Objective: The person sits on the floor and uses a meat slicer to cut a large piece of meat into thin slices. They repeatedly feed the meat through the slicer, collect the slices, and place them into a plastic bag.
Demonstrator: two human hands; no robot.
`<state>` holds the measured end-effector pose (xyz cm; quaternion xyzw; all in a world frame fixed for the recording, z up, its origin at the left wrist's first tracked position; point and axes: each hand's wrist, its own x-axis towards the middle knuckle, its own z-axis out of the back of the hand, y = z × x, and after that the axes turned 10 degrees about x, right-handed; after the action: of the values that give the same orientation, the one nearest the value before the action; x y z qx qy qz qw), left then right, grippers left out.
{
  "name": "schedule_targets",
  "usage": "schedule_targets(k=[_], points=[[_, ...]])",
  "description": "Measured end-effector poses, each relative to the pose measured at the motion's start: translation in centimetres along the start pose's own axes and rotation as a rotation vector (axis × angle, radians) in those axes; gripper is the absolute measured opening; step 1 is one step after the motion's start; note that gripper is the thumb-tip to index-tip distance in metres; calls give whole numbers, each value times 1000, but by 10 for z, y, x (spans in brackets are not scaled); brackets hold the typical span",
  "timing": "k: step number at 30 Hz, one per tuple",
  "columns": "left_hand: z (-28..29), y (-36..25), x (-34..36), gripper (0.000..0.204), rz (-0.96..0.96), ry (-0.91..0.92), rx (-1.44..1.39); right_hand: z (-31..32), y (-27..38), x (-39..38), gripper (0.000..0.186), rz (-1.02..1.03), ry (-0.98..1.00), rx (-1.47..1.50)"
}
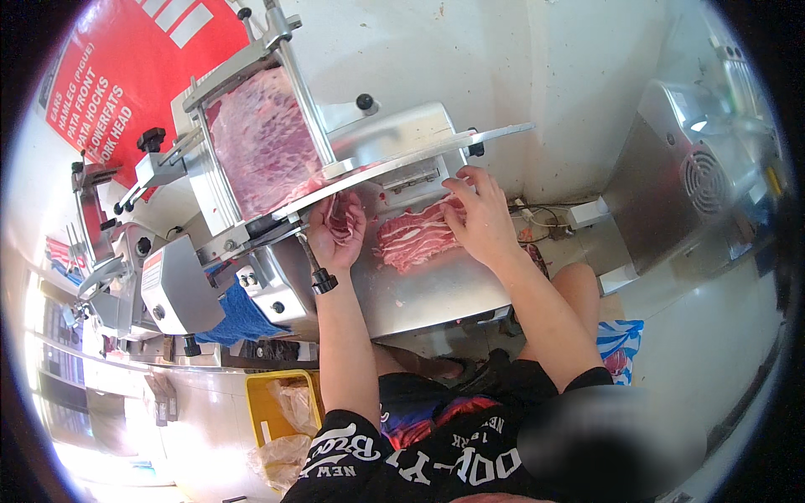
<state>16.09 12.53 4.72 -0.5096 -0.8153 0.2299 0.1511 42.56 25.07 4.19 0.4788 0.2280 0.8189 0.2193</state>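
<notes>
A meat slicer stands before me, with a big block of marbled meat clamped in its carriage. Just below the slicer's slanting edge, my left hand is turned palm up. A thin slice of meat lies in its curled fingers. On the steel tray to its right rests a flat row of overlapping red-and-white meat slices. My right hand is over the right end of that row, fingers spread and bent. Its thumb meets the slices; whether it presses on them I cannot tell.
The steel tray reaches toward me. A second slicer stands at the left, near a blue cloth. Below is a yellow crate with plastic bags. At the right are a steel machine, cables and a blue-and-white bag.
</notes>
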Motion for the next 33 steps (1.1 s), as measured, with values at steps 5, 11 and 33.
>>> schedule_targets(k=[5,11,33], points=[[-7,7,-5,35,-81,-161,298,3,7,4,33,35,-11,67],[-58,36,-46,37,-116,-113,862,1,32,9,34,-69,87,450],[-50,5,-5,26,-12,-83,242,1,-4,1,27,-25,63,-52]])
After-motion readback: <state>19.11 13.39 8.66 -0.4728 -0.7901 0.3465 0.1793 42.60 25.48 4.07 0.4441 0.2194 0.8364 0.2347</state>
